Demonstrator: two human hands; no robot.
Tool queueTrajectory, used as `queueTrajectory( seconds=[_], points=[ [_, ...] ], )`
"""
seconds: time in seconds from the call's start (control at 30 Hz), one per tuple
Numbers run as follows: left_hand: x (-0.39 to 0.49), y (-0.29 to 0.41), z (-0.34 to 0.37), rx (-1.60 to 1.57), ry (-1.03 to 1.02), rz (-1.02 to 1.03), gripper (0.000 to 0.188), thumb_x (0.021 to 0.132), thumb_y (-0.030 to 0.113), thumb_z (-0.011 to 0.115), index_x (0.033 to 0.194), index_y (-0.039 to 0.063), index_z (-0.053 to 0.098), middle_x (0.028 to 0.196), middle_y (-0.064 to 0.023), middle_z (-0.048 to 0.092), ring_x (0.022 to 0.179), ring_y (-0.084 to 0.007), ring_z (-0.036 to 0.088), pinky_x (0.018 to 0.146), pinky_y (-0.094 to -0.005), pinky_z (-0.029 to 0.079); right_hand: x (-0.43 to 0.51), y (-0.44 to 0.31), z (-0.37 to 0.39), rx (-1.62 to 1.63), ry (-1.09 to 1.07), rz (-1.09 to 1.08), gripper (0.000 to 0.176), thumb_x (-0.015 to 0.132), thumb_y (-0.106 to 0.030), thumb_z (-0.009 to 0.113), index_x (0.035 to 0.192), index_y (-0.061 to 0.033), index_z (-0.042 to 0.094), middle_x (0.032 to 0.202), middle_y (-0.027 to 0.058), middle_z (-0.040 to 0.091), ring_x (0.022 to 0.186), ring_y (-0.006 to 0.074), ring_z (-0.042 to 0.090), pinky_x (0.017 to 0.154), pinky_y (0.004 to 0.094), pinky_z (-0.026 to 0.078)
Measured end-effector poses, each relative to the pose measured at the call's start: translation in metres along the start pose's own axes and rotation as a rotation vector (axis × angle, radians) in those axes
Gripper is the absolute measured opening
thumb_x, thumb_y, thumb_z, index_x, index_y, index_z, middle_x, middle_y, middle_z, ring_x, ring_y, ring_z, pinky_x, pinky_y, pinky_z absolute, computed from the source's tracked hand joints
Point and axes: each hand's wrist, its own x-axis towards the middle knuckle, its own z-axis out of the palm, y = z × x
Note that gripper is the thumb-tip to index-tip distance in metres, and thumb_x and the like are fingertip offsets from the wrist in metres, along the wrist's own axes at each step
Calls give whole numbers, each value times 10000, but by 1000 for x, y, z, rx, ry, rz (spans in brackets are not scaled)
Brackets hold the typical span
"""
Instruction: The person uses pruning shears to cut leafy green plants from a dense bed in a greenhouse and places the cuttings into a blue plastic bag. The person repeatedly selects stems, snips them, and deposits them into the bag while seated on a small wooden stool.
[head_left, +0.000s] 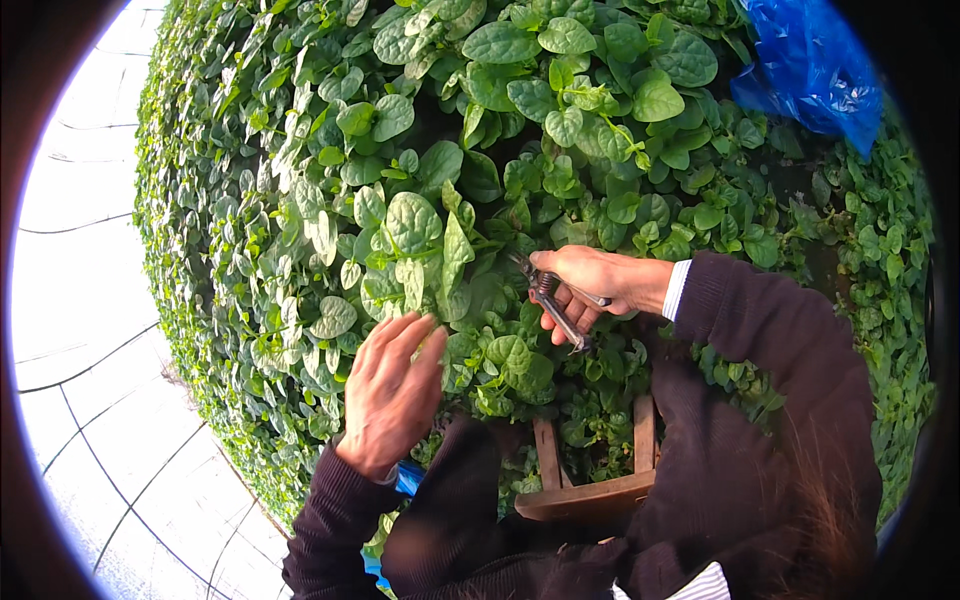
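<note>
Pruning shears (556, 304) with a coiled spring lie in my right hand (589, 289), their handles spread and the tip pointing up and left among the leaves. To the left, my left hand (397, 382) is slightly blurred, its back to the camera and its fingers reaching over the lower leaves. I cannot tell whether its fingertips hold anything. Just beyond it stands a leafy green shoot (412, 225) with broad, crinkled leaves, some of them sunlit. The shears' blades are partly hidden against the foliage.
Dense leafy plants (502, 45) surround both hands. A blue plastic bag (817, 67) lies at the upper right. A small wooden stool or frame (585, 496) stands between my legs. Along the left runs a bright, translucent wall (97, 420) with thin curved dark lines.
</note>
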Motion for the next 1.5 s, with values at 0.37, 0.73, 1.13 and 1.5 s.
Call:
queueTrajectory(
  seconds=[0.37, 0.73, 1.13, 1.5],
  points=[
    [144, -43, 52, 567, -310, 86, 90, 807, 142, 637, 782, 96, 711, 980, -109, 633, 1054, -265, 570, 1176, -554, 291, -25, 12, -8, 128, 63, -175, 493, 1107, -436, 296, 1035, -22, 553, 707, 50, 602, 472, 120, 564, 394, 258, 442],
    [208, -59, 90, 574, -357, 301, 126, 781, 179, 647, 732, 135, 754, 1169, -71, 677, 1276, -260, 514, 1214, -562, 253, -14, -5, -26, 50, 115, -83, 542, 1096, -484, 260, 1085, 4, 497, 852, 159, 658, 640, 253, 713, 526, 380, 611],
    [197, -55, 75, 515, -226, 369, 114, 802, 137, 635, 778, 110, 743, 944, -24, 620, 979, -200, 619, 1215, -502, 302, 18, -34, -16, 61, 178, -34, 586, 1088, -477, 276, 1130, 69, 484, 973, 227, 666, 814, 316, 729, 669, 442, 617],
    [132, -23, 33, 570, -336, 281, 100, 781, 96, 632, 838, 15, 629, 833, -118, 558, 814, -265, 632, 868, -410, 487, 7, -20, -20, 166, 76, -258, 536, 1091, -497, 264, 1032, -36, 532, 771, 84, 616, 562, 180, 635, 465, 312, 528]
  ],
)
